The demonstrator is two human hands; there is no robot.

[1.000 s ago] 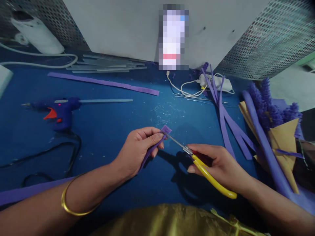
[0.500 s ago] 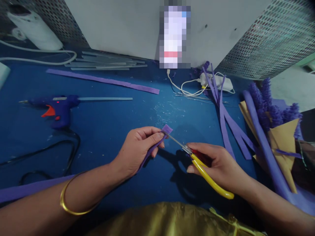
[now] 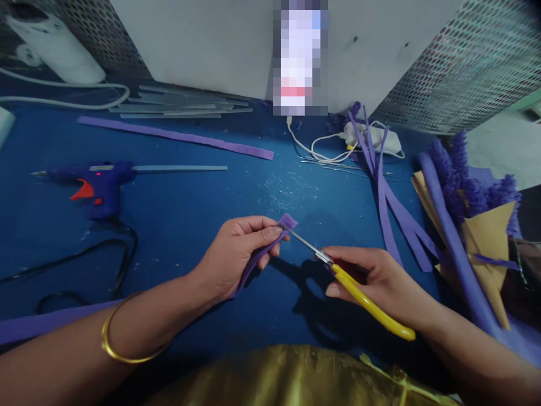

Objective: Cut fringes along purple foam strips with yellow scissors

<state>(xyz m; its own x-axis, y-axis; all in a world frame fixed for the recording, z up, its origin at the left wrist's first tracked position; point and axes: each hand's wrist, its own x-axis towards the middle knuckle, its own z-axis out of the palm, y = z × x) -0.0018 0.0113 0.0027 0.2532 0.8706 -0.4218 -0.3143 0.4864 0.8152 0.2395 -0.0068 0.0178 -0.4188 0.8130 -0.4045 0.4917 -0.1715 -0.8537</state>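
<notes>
Left fingers [image 3: 266, 235] pinch the purple strip [image 3: 252, 264]; right fingers [image 3: 346, 253], gripping the yellow-handled tool [image 3: 351, 287], have shifted slightly rightward

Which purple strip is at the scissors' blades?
The purple strip pinched in the left hand; its end pokes out beside the yellow-handled scissors. The other purple strips, at back, lower left and right, are in neither hand.

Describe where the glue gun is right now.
In the head view, the glue gun lies on the left side of the blue table, just below the long purple strip and left of the left hand.
</notes>
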